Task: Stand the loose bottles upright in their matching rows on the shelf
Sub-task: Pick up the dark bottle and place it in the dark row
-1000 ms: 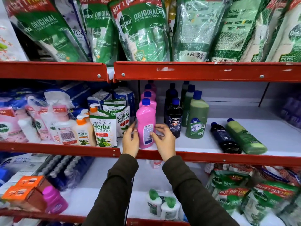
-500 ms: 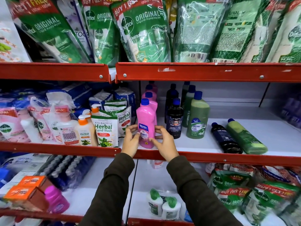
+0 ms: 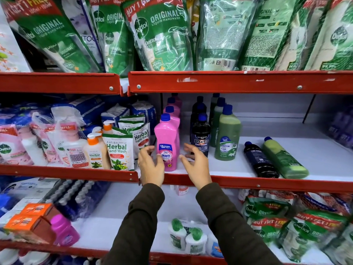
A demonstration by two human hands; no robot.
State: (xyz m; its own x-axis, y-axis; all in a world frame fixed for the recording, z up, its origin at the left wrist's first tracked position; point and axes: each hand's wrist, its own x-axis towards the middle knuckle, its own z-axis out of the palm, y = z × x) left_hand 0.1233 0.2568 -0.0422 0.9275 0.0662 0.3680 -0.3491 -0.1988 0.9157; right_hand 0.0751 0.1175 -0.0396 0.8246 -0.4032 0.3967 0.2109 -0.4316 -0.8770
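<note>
Nearest the camera, two dark sleeves reach up to the middle shelf [image 3: 248, 183]. Left hand [image 3: 151, 165] and right hand [image 3: 196, 165] flank the front pink bottle [image 3: 168, 144], fingers spread wide and empty; the left thumb may just brush the label, the right is clear of it. Half a second ago both hands cupped that bottle, so they have let go, leaving it upright with its label forward, heading the pink row.

Further right, well apart from both hands, the black bottle [image 3: 260, 161] and the green bottle [image 3: 284, 159] lie side by side on their sides, caps pointing to the back of the shelf, bases toward the front lip. The right hand is the nearer.

Behind the hands stand the matching black row [image 3: 200, 138] and green row [image 3: 228, 134], each with room in front.
</note>
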